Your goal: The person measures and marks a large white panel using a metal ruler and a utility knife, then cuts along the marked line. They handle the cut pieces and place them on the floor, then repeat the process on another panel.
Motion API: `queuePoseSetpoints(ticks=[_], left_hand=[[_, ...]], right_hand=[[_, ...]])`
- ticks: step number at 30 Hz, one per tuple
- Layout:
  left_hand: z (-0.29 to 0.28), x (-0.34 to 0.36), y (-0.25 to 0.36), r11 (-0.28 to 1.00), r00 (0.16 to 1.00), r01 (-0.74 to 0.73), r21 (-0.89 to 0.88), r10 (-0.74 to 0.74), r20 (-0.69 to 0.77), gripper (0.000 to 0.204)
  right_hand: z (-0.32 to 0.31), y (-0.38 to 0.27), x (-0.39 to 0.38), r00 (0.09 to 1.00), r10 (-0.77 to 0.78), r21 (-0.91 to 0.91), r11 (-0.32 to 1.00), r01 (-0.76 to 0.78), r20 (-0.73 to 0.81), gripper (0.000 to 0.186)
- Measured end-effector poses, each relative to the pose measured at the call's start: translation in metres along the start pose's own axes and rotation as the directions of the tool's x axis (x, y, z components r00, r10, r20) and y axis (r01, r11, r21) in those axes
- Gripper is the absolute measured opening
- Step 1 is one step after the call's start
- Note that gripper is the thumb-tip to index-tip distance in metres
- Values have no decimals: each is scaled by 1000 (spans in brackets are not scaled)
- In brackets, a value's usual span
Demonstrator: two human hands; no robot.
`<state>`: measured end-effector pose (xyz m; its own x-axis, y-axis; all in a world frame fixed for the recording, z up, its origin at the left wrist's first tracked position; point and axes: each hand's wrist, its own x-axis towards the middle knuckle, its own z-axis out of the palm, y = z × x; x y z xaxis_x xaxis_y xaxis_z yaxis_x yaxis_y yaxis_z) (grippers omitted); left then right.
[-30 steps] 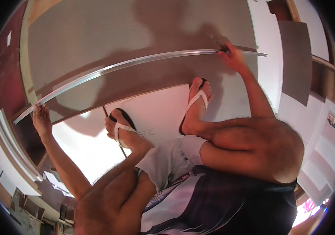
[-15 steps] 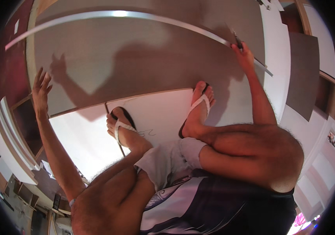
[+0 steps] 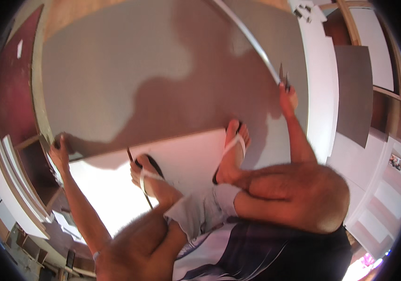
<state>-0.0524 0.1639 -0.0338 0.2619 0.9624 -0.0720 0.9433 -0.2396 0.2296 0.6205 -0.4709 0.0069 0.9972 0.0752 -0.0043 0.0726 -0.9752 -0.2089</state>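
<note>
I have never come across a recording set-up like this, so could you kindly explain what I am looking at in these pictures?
There is no machine here: these are a person's own bare hands. Every picture comes from one wide fisheye camera worn on the head and looking down, so straight edges bend, and the picture's left is the person's left. A large grey-brown board lies in front, with a white board nearer the body. The sandalled feet show between the hands. The right hand holds a long shiny strip and a scissor-like tool with pointed blades. The left hand is at the grey-brown board's left side; whether it touches anything is hard to tell.
</note>
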Motion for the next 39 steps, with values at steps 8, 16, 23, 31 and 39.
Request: queuePoseSetpoints(ticks=[8,16,23,31,39], left_hand=[[-14,17,-7,909,984,167,-381,-128,125,82],[-4,33,-44,833,948,310,-459,-230,222,81],[-33,19,-14,848,934,323,-421,-212,289,78],[-45,12,-26,932,975,186,-312,-137,173,89],[-97,-8,22,962,984,164,-217,-143,107,86]], right_hand=[[20,14,-30,985,149,177,971,-162,85,63],[-5,6,-31,993,99,156,982,-107,59,48],[-28,39,9,987,138,46,990,-135,-84,38],[-29,38,87,988,-53,70,996,64,-147,29],[-9,-23,97,969,-137,102,982,161,-206,32]])
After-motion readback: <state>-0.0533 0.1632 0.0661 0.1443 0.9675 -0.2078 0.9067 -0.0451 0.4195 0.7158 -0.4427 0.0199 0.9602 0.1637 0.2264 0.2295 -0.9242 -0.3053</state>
